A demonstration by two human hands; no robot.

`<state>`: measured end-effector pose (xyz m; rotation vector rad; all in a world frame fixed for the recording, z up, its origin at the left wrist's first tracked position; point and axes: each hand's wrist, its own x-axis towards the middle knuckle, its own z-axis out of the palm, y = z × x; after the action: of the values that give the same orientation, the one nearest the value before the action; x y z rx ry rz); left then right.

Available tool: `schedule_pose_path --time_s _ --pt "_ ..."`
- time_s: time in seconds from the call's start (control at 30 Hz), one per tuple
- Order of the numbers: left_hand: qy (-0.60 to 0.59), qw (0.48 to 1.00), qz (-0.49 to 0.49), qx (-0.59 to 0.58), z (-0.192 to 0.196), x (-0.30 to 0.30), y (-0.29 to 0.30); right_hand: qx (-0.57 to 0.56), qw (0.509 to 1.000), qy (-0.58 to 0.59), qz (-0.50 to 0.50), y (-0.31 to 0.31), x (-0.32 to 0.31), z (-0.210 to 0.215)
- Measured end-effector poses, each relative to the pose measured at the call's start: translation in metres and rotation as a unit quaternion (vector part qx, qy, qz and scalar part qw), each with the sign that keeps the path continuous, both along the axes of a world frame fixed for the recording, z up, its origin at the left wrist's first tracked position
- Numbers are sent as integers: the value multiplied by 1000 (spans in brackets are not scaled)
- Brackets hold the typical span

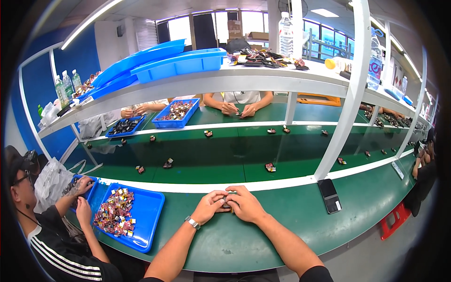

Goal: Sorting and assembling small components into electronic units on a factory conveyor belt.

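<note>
Over the green bench [282,211], my left hand [210,207] and my right hand [246,204] meet with fingers bent together. Pinched between them is a small dark part [227,205], mostly covered by the fingers, so its exact kind is hidden. A silver watch sits on my left wrist. To the left of my left forearm lies a blue tray [152,211] with a heap of small reddish parts with white and yellow bits [115,211].
Beyond a white rail, a dark green conveyor strip [211,160] carries several small parts [270,167]. A black phone-like device [329,196] lies right, beside a white post [345,98]. A co-worker [56,235] handles parts at left; another works opposite. Overhead, a shelf [197,83] holds blue trays and bottles.
</note>
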<state>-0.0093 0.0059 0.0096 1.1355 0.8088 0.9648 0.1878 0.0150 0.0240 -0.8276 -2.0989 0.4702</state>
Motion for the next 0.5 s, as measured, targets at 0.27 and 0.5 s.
schedule_pose_path --time_s 0.27,0.5 --pt "-25 1000 -8 13 0 3 0 -70 997 22 -6 1 4 -4" --pt "-40 999 -11 27 2 1 -2 -59 998 30 -4 0 -1 -2"
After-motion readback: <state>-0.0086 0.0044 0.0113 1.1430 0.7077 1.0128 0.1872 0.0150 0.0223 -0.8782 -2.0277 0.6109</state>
